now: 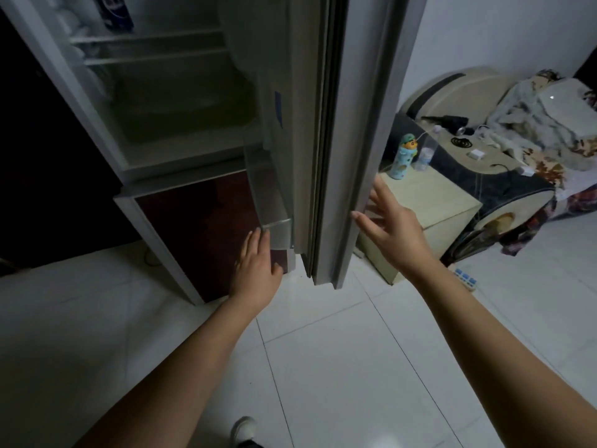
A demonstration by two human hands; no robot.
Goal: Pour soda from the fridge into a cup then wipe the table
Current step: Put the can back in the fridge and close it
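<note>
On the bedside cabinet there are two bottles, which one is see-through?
The clear plastic bottle, standing on the right. The other, the patterned blue bottle at its left, is opaque, with cartoon prints and a green-capped character on top.

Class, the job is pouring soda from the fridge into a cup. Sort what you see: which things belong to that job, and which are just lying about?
Belong to the job:
fridge door, open
blue soda container on top shelf
left hand
right hand

Lying about:
cartoon bottle
clear water bottle
bedside cabinet
power strip
</note>
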